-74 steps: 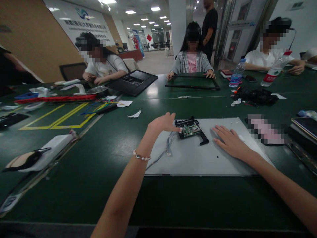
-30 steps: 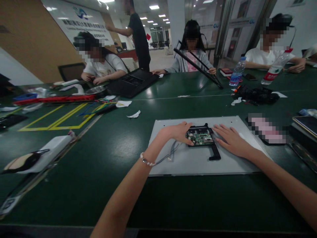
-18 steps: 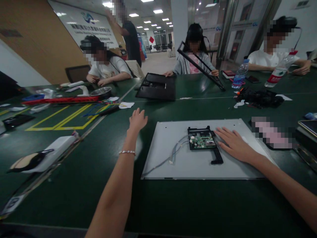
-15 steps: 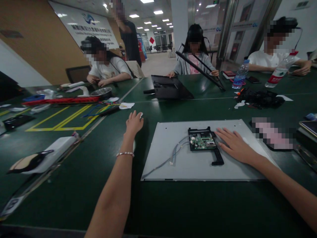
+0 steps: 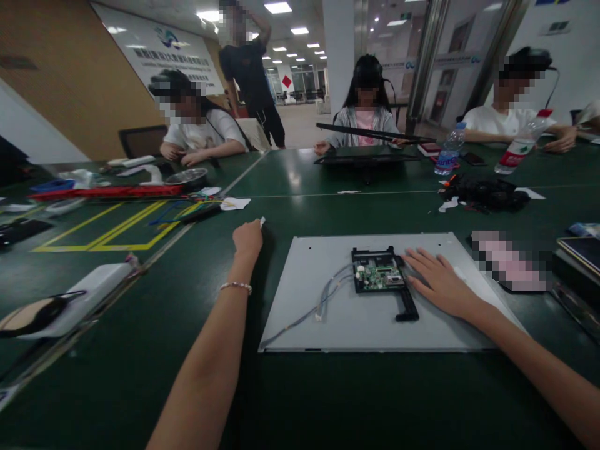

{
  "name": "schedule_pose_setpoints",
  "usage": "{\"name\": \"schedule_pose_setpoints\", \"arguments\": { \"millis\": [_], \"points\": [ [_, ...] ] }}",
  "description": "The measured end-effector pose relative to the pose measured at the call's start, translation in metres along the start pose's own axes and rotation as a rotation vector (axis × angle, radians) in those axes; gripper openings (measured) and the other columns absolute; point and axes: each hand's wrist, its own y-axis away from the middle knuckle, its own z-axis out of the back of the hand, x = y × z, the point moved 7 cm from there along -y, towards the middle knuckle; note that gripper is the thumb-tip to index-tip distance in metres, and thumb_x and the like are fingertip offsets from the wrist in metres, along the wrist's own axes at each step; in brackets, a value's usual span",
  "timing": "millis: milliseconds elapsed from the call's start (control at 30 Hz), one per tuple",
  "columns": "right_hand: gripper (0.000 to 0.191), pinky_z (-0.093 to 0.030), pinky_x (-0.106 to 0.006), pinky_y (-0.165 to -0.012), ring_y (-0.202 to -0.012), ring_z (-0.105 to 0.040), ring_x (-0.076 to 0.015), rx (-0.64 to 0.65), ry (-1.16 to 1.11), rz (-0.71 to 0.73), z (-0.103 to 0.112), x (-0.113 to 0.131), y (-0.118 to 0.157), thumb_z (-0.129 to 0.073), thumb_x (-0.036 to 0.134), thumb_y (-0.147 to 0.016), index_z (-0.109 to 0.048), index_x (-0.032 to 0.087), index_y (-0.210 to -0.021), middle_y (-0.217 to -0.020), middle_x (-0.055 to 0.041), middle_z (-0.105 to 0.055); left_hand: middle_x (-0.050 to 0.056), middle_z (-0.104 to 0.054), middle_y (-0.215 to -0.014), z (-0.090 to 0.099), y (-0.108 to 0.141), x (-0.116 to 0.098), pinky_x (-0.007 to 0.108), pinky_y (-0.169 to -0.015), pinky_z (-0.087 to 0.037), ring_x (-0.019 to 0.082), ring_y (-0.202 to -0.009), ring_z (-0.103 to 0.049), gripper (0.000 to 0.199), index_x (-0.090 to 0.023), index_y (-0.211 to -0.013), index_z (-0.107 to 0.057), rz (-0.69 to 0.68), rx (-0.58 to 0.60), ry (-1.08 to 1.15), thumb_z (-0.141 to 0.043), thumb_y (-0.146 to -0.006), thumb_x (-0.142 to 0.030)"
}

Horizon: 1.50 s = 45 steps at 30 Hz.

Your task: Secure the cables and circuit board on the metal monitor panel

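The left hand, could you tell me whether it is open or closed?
Closed: the left hand is curled on a white scrap.

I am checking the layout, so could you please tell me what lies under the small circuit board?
The circuit board sits in a black frame on a flat grey panel. The panel rests on the green table. Whatever lies beneath the board itself is covered.

Left arm stretched far forward and bare, a bead bracelet at the wrist; left hand [image 5: 248, 239] curled into a loose fist at full reach, knuckles up, fingertips pinched together on something small and white; right arm reaching in from the lower right, forearm bare; right hand [image 5: 438, 283] laid flat, palm down, fingers spread and pointing forward-left, holding nothing.
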Motion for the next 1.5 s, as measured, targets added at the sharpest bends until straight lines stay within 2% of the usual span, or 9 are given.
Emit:
{"name": "schedule_pose_setpoints", "arguments": {
  "millis": [100,233,467,700,900,1100,1267,1367,1500],
  "points": [
    [0.055,-0.030,-0.059,-0.107,-0.140,-0.029,-0.0303,-0.003,0.007,-0.002,0.001,0.001,-0.001,-0.030,0.046,-0.097,-0.033,0.023,-0.146,-0.152,-0.0077,-0.036,0.022,-0.069,-0.101,-0.002,-0.009,-0.002,0.035,-0.076,-0.049,0.031,-0.097,-0.066,0.036,-0.008,-0.104,-0.068,-0.016,-0.010,-0.061,-0.035,-0.090,-0.012],
    [0.054,-0.029,-0.058,-0.108,-0.140,-0.029,-0.0307,-0.004,0.006,-0.013,0.004,0.003,-0.002,-0.030,0.044,-0.097,-0.034,0.022,-0.146,-0.152,-0.0080,-0.036,0.021,-0.068,-0.103,0.000,-0.014,-0.003,0.034,-0.080,-0.049,0.030,-0.100,-0.065,0.034,-0.007,-0.103,-0.069,-0.078,0.016,-0.086,-0.039,-0.087,-0.009],
    [0.055,-0.030,-0.058,-0.107,-0.139,-0.031,-0.0309,-0.031,-0.005,0.002,0.004,0.001,-0.001,-0.032,0.045,-0.096,-0.033,0.023,-0.147,-0.151,-0.0084,-0.038,0.021,-0.069,-0.103,0.004,-0.008,0.002,0.033,-0.082,-0.048,0.028,-0.098,-0.065,0.036,-0.008,-0.102,-0.069,-0.131,0.037,-0.098,-0.037,-0.090,-0.017],
    [0.052,-0.030,-0.059,-0.107,-0.140,-0.030,-0.0306,-0.030,-0.007,-0.012,0.003,0.001,-0.001,-0.031,0.044,-0.097,-0.035,0.026,-0.146,-0.152,-0.0069,-0.036,0.020,-0.069,-0.103,0.004,-0.009,-0.001,0.032,-0.080,-0.047,0.029,-0.100,-0.064,0.033,-0.008,-0.101,-0.069,-0.142,0.028,-0.099,-0.041,-0.085,-0.008],
    [0.053,-0.029,-0.059,-0.107,-0.139,-0.030,-0.0311,-0.013,-0.003,-0.013,0.003,0.001,-0.001,-0.031,0.044,-0.096,-0.035,0.025,-0.145,-0.152,-0.0067,-0.036,0.021,-0.068,-0.102,0.008,0.001,0.001,0.034,-0.077,-0.047,0.030,-0.098,-0.065,0.034,-0.008,-0.103,-0.067,-0.151,-0.005,-0.092,-0.038,-0.087,-0.009],
    [0.054,-0.030,-0.058,-0.107,-0.139,-0.030,-0.0310,-0.009,0.002,-0.021,0.003,0.001,0.001,-0.031,0.044,-0.096,-0.034,0.024,-0.146,-0.152,-0.0078,-0.036,0.017,-0.069,-0.100,0.015,0.030,0.002,0.031,-0.076,-0.047,0.027,-0.096,-0.065,0.035,-0.012,-0.103,-0.068,-0.234,-0.009,-0.096,-0.036,-0.089,-0.010],
    [0.055,-0.030,-0.057,-0.107,-0.139,-0.030,-0.0303,-0.023,-0.001,-0.021,0.002,0.001,0.004,-0.030,0.046,-0.096,-0.033,0.025,-0.146,-0.151,-0.0077,-0.037,0.014,-0.067,-0.092,0.030,0.072,-0.008,0.031,-0.072,-0.046,0.025,-0.087,-0.065,0.030,-0.012,-0.093,-0.068,-0.390,-0.089,-0.132,-0.040,-0.086,-0.008],
    [0.054,-0.031,-0.056,-0.107,-0.139,-0.031,-0.0302,-0.035,-0.003,-0.014,0.000,-0.001,0.005,-0.030,0.047,-0.096,-0.034,0.026,-0.146,-0.151,-0.0071,-0.038,0.013,-0.066,-0.093,0.052,0.104,-0.027,0.032,-0.075,-0.046,0.024,-0.089,-0.063,0.029,-0.012,-0.090,-0.068,-0.465,-0.169,-0.102,-0.040,-0.087,-0.007],
    [0.055,-0.031,-0.059,-0.106,-0.138,-0.032,-0.0315,-0.036,-0.005,-0.001,-0.002,-0.002,0.006,-0.029,0.048,-0.096,-0.035,0.025,-0.145,-0.151,-0.0078,-0.038,0.012,-0.065,-0.095,0.080,0.145,-0.072,0.032,-0.079,-0.044,0.023,-0.092,-0.060,0.025,-0.013,-0.092,-0.066,-0.593,-0.232,-0.057,-0.042,-0.089,-0.008]
  ]
}}
